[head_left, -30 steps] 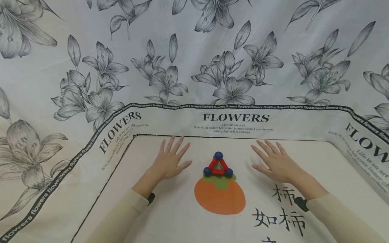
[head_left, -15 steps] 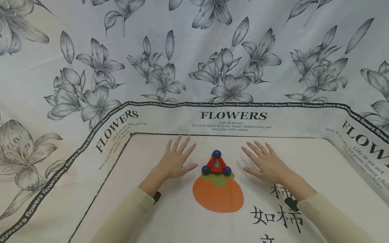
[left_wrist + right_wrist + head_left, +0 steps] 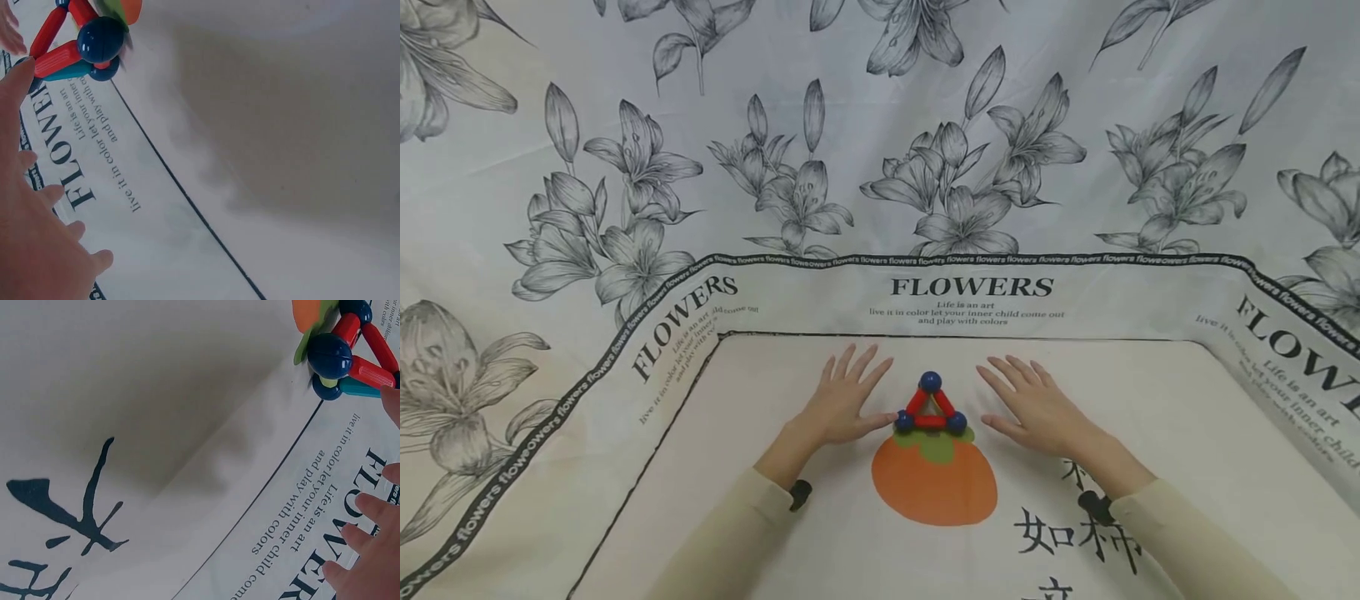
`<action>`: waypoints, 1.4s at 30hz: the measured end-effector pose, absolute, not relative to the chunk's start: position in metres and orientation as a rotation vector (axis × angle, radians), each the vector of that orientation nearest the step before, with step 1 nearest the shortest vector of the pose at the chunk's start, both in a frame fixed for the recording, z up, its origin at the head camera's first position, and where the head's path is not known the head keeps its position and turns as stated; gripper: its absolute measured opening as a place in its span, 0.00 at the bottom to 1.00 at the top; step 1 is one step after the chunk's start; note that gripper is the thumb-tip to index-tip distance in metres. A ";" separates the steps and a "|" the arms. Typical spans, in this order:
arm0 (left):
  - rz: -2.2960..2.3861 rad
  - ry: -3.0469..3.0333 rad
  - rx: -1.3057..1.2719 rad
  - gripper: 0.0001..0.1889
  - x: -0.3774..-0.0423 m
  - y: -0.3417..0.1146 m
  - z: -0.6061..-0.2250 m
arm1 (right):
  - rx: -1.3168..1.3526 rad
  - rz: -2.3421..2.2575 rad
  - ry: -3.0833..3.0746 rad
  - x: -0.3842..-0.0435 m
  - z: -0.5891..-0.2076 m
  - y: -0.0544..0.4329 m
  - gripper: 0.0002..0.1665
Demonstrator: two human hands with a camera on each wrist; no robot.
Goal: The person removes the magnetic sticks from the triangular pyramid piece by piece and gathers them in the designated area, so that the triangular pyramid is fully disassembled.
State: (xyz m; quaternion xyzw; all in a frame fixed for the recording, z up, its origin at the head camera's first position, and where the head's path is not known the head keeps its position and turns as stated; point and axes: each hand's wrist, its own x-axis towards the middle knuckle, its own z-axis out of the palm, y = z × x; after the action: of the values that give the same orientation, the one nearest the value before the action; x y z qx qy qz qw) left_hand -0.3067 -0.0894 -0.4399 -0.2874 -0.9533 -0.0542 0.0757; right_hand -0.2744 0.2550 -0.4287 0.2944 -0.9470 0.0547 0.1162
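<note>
A frame of magnetic rods and balls (image 3: 930, 422) stands at the stem end of a printed orange persimmon (image 3: 935, 483). Its upper triangle has red rods and dark blue balls (image 3: 101, 39); beneath, a teal rod (image 3: 360, 387) and further balls show in the wrist views. My left hand (image 3: 842, 408) is to its left with fingers spread, the thumb tip right at the lower left ball in the head view. To the right, my right hand (image 3: 1037, 408) also has its fingers spread, a small gap separating its thumb from the frame. Neither hand grips anything.
The cloth under the hands carries black brush characters (image 3: 1043, 532) at the front right and a FLOWERS border (image 3: 972, 287) at the back. Behind rises a lily-patterned white cloth (image 3: 820, 50). Each wrist bears a dark strap-on device (image 3: 1096, 506).
Both hands have moved inward toward the frame of rods and balls from either side, fingers still spread. The frame keeps its place on the persimmon print; the head view has shifted slightly.
</note>
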 end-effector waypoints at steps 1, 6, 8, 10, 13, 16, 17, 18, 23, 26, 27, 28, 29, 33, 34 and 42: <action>-0.180 -2.859 -0.865 0.46 -0.308 -0.088 -0.441 | 0.873 0.170 -2.760 -0.275 -0.429 0.254 0.45; -0.296 -2.880 -0.869 0.46 -0.310 -0.084 -0.443 | 0.929 0.228 -2.697 -0.276 -0.430 0.246 0.42; -0.377 -2.892 -0.872 0.46 -0.311 -0.083 -0.443 | 0.931 0.276 -2.691 -0.276 -0.431 0.242 0.42; -0.464 -2.904 -0.877 0.46 -0.312 -0.081 -0.443 | 0.920 0.347 -2.698 -0.275 -0.432 0.239 0.41; -0.597 -2.915 -0.875 0.45 -0.313 -0.078 -0.444 | 0.879 0.463 -2.730 -0.275 -0.435 0.232 0.40; -0.715 -2.904 -0.863 0.44 -0.314 -0.076 -0.445 | 0.844 0.584 -2.761 -0.275 -0.436 0.225 0.38; -0.756 -2.895 -0.859 0.43 -0.315 -0.075 -0.446 | 0.835 0.624 -2.770 -0.275 -0.436 0.223 0.38; -0.797 -2.891 -0.854 0.43 -0.315 -0.074 -0.447 | 0.830 0.662 -2.773 -0.275 -0.437 0.221 0.37; -1.036 -2.826 -0.853 0.38 -0.320 -0.068 -0.448 | 0.826 0.819 -2.748 -0.277 -0.439 0.214 0.32; -1.163 -2.760 -0.873 0.35 -0.323 -0.064 -0.449 | 0.842 0.893 -2.704 -0.281 -0.442 0.210 0.28; -1.198 -2.735 -0.889 0.34 -0.325 -0.062 -0.449 | 0.850 0.917 -2.692 -0.282 -0.443 0.209 0.26; -1.231 -2.713 -0.904 0.32 -0.326 -0.061 -0.449 | 0.855 0.936 -2.684 -0.283 -0.444 0.208 0.25; -1.262 -2.697 -0.916 0.32 -0.327 -0.059 -0.450 | 0.855 0.949 -2.681 -0.285 -0.445 0.207 0.24; -1.332 -2.669 -0.946 0.29 -0.331 -0.050 -0.450 | 0.824 0.942 -2.706 -0.287 -0.448 0.202 0.21; -1.343 -2.669 -0.945 0.28 -0.331 -0.047 -0.450 | 0.812 0.934 -2.714 -0.288 -0.449 0.201 0.20; -1.473 -2.660 -0.944 0.20 -0.334 -0.030 -0.449 | 0.816 0.923 -2.711 -0.295 -0.450 0.190 0.14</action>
State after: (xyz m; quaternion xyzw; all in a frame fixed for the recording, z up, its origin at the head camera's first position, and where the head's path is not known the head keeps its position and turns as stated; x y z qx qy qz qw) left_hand -0.3341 -0.0296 -0.4490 -0.2963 -0.8352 -0.4627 -0.0209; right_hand -0.2952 0.1897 -0.4504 0.2732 -0.9073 0.3090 0.0819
